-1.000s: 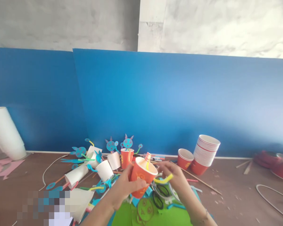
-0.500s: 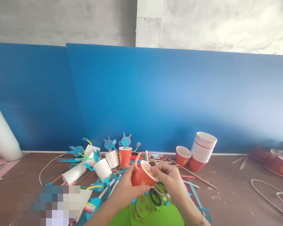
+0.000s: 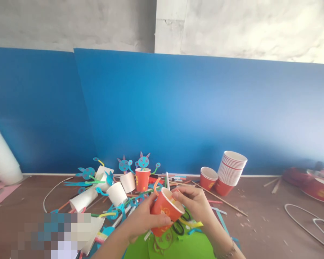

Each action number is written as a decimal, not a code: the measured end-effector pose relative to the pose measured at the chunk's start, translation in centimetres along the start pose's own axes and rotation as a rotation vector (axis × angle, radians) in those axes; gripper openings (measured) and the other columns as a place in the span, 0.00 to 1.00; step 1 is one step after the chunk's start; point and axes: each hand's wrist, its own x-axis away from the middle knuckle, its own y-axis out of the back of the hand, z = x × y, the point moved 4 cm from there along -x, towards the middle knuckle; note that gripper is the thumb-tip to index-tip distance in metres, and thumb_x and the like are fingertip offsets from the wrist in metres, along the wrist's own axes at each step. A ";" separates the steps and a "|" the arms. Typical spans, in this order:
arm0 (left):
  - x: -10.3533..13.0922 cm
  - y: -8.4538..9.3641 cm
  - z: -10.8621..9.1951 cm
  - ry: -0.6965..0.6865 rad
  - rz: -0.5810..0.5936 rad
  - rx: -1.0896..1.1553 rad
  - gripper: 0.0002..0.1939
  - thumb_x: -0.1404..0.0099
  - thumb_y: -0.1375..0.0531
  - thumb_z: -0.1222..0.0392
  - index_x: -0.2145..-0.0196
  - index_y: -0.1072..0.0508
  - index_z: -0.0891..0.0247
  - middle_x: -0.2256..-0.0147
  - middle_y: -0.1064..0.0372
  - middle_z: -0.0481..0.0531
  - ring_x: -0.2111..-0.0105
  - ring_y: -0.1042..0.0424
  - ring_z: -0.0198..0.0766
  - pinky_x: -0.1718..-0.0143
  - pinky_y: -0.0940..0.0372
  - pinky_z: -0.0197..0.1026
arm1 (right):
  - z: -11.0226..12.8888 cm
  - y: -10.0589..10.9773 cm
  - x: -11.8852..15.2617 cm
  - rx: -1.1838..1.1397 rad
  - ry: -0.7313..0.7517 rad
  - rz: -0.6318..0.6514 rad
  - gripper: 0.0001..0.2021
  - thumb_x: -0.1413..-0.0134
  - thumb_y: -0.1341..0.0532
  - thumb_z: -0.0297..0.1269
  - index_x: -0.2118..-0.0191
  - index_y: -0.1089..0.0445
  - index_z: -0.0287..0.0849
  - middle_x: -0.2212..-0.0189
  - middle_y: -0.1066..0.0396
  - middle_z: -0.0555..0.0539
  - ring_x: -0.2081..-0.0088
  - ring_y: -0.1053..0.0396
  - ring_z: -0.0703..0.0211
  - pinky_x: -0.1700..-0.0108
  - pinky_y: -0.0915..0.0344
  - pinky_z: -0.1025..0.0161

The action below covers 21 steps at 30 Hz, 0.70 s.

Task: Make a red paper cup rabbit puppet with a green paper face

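Observation:
My left hand is wrapped round a red paper cup, its thumb across the front. The cup leans with its white-rimmed mouth towards the upper right. A bent orange straw sticks up at the cup's left side. At the mouth, my right hand has thumb and forefinger pinched just inside the rim; an orange-yellow bit shows there, but what they grip is mostly hidden. Below lie green paper with a drawn animal face, black-handled scissors and a yellow straw.
Red cups with blue paper animal figures and tipped white cups crowd the left, among straws and blue cut-outs. On the right stand a cup stack, a single red cup and a white cable. A blue panel rises behind.
The cup has turned in my left hand and sits a little lower, showing more of its printed side. My right fingers stay at the rim. The yellow straw beneath shows more fully.

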 end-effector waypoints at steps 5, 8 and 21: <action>0.4 -0.2 -0.3 0.006 0.062 -0.062 0.30 0.53 0.30 0.58 0.51 0.29 0.60 0.58 0.25 0.55 0.58 0.27 0.47 0.55 0.35 0.47 | -0.4 -0.2 0.0 0.050 -0.003 0.038 0.15 0.58 0.33 0.48 0.74 0.22 0.39 0.75 0.25 0.45 0.73 0.31 0.55 0.71 0.36 0.62; 0.5 -0.1 -0.3 0.048 0.046 -0.111 0.29 0.53 0.30 0.58 0.53 0.29 0.60 0.59 0.24 0.54 0.58 0.27 0.49 0.56 0.34 0.47 | -0.4 -0.5 0.1 0.075 -0.025 0.073 0.16 0.59 0.33 0.49 0.74 0.23 0.38 0.75 0.25 0.45 0.71 0.30 0.54 0.68 0.35 0.61; 0.0 2.4 -2.2 -0.245 -0.334 0.022 0.29 0.52 0.31 0.54 0.53 0.29 0.68 0.59 0.25 0.59 0.60 0.27 0.48 0.59 0.35 0.44 | -3.3 -2.4 1.6 0.827 -0.087 0.465 0.04 0.60 0.35 0.33 0.73 0.25 0.42 0.76 0.26 0.49 0.74 0.31 0.59 0.71 0.40 0.66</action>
